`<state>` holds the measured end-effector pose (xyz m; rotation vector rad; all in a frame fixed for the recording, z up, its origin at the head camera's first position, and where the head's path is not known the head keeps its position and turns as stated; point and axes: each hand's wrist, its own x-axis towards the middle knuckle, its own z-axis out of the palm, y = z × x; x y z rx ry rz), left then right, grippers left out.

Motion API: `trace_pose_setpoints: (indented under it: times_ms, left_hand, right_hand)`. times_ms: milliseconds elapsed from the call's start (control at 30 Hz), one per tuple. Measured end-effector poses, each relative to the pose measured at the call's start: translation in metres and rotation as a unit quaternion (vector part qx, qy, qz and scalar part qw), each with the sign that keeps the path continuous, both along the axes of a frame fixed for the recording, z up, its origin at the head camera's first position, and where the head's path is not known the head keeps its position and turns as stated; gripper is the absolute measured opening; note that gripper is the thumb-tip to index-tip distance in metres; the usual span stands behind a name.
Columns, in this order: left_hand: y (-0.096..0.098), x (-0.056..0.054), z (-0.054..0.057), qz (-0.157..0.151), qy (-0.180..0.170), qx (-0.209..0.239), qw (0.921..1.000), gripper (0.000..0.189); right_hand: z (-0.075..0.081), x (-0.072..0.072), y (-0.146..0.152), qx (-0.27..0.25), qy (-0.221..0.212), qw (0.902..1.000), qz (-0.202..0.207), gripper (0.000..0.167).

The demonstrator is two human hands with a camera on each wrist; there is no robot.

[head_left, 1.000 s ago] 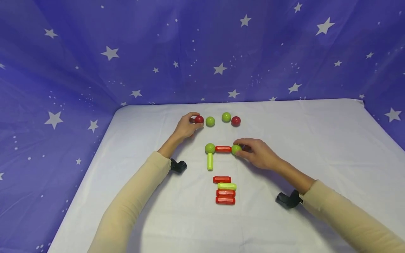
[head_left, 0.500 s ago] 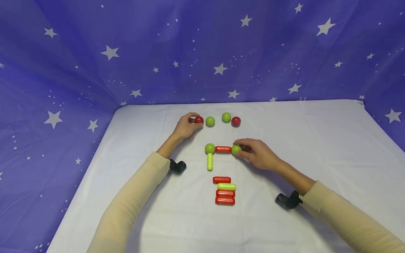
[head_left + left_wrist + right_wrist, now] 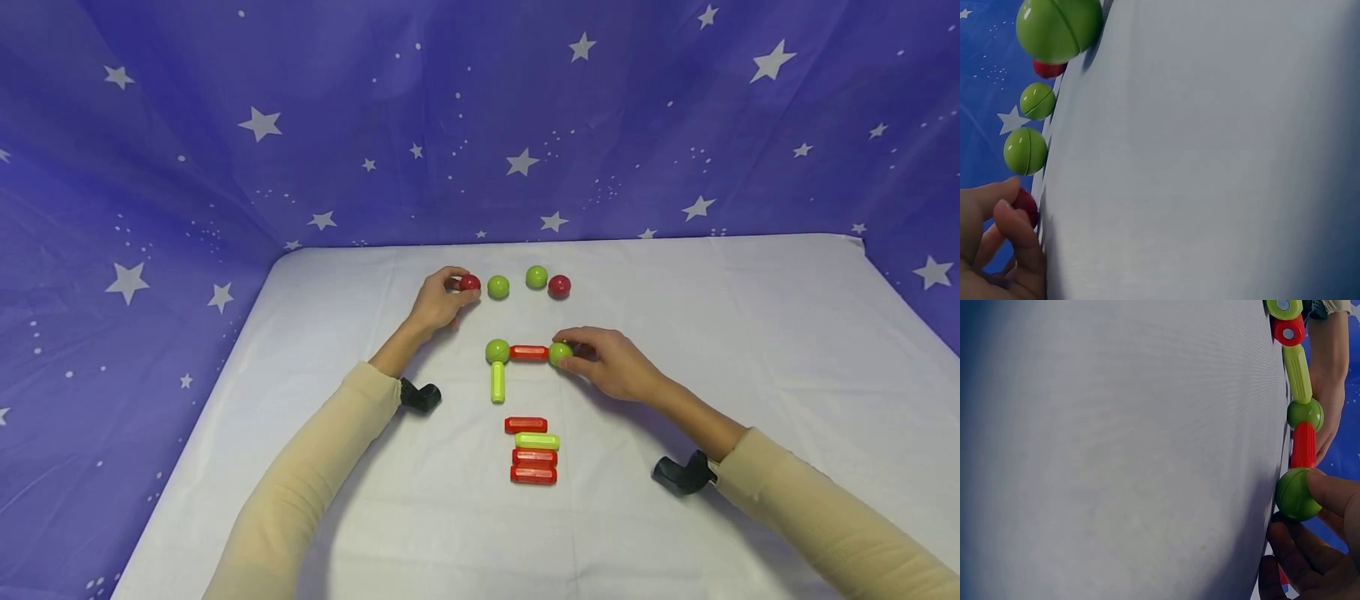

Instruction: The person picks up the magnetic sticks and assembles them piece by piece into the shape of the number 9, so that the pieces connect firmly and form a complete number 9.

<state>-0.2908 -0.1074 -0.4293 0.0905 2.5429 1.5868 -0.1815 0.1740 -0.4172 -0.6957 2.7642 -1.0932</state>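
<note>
At the back of the table, my left hand (image 3: 437, 302) pinches a red ball (image 3: 470, 283) between thumb and fingers; in the left wrist view those fingers partly cover the red ball (image 3: 1025, 206). My right hand (image 3: 611, 362) grips a green ball (image 3: 559, 354) between thumb and fingers. That ball touches the right end of a red magnetic rod (image 3: 529, 352). The rod's left end meets another green ball (image 3: 497, 351), from which a lime rod (image 3: 498, 382) points toward me. The right wrist view shows the thumb on the gripped green ball (image 3: 1296, 495).
Right of the left hand sit two green balls (image 3: 498, 287) and a red ball (image 3: 558, 287). Nearer me lie several loose rods, red ones (image 3: 534, 475) and a lime one (image 3: 537, 441), roughly parallel. A white cloth (image 3: 420, 517) covers the table; a starry blue curtain (image 3: 450, 200) stands behind.
My left hand and the red ball have shifted very slightly left, widening the gap to the neighbouring green ball. The right hand and the joined balls and rods stay put.
</note>
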Motion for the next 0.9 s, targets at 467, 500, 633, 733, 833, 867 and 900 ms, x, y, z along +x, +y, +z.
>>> trace_pose_setpoints:
  times_ms: [467,500,633,733,833,867,900]
  left_hand:
    - [-0.002,0.033,0.005,-0.002,0.003,0.068,0.9977,0.040]
    - [-0.001,0.036,0.005,-0.001,0.000,0.075,0.9971,0.040]
    - [-0.001,0.049,0.007,-0.005,-0.009,0.090,0.9959,0.039]
    - [-0.001,0.060,0.009,-0.017,-0.013,0.086,0.9961,0.038]
    - [-0.002,0.070,0.012,-0.030,-0.015,0.079,0.9963,0.038]
    - [-0.002,0.073,0.012,-0.032,-0.017,0.080,0.9962,0.039]
    - [-0.002,0.076,0.013,-0.033,-0.019,0.082,0.9959,0.039]
  right_hand:
    - [0.000,0.000,0.000,-0.005,-0.008,1.0000,-0.001,0.032]
    - [0.000,0.000,0.000,-0.005,-0.009,0.9999,-0.001,0.032]
    - [-0.001,0.000,0.000,-0.007,-0.011,0.9999,-0.002,0.032]
    - [-0.001,0.000,0.000,-0.010,-0.010,0.9999,0.000,0.032]
    - [-0.001,-0.001,0.000,-0.009,-0.010,0.9999,0.001,0.033]
    - [-0.001,-0.001,0.000,-0.009,-0.010,0.9999,0.000,0.033]
    - [-0.001,-0.001,0.001,-0.008,-0.009,0.9999,0.000,0.033]
